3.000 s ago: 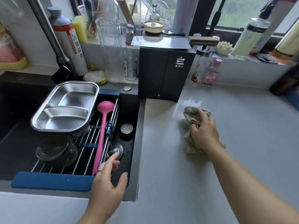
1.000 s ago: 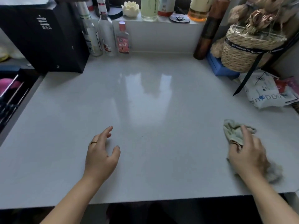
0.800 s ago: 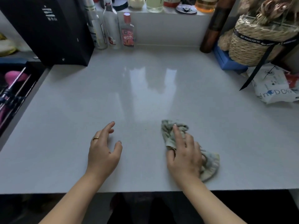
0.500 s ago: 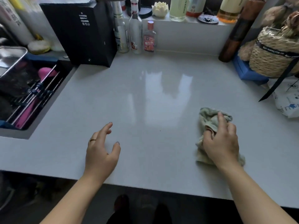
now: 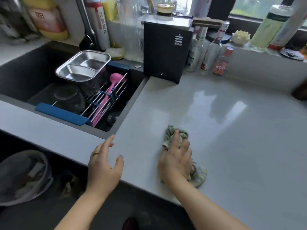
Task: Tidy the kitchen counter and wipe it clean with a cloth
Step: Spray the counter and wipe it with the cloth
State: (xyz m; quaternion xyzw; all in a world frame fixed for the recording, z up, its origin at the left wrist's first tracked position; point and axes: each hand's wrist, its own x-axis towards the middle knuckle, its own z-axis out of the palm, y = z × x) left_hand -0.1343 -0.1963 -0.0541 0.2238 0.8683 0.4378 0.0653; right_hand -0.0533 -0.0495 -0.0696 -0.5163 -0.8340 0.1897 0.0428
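A crumpled grey-green cloth [image 5: 200, 175] lies on the pale grey counter [image 5: 240, 138] near its front edge. My right hand [image 5: 177, 159] presses down on the cloth, fingers spread over it and partly bunching it. My left hand [image 5: 103, 163] hovers at the counter's front edge, just right of the sink corner, fingers relaxed and holding nothing; a ring is on one finger.
A dark sink [image 5: 25, 72] at left holds a rack with a steel divided tray [image 5: 83, 66], a pink ladle [image 5: 106, 98] and a glass lid. A black box [image 5: 166, 52] and several bottles [image 5: 221, 62] stand at the back. A bin [image 5: 23, 176] sits below the counter.
The cloth and my right hand have swept left along the front of the counter, toward the sink. The view has swung left, bringing the sink into sight. My left hand stays open.
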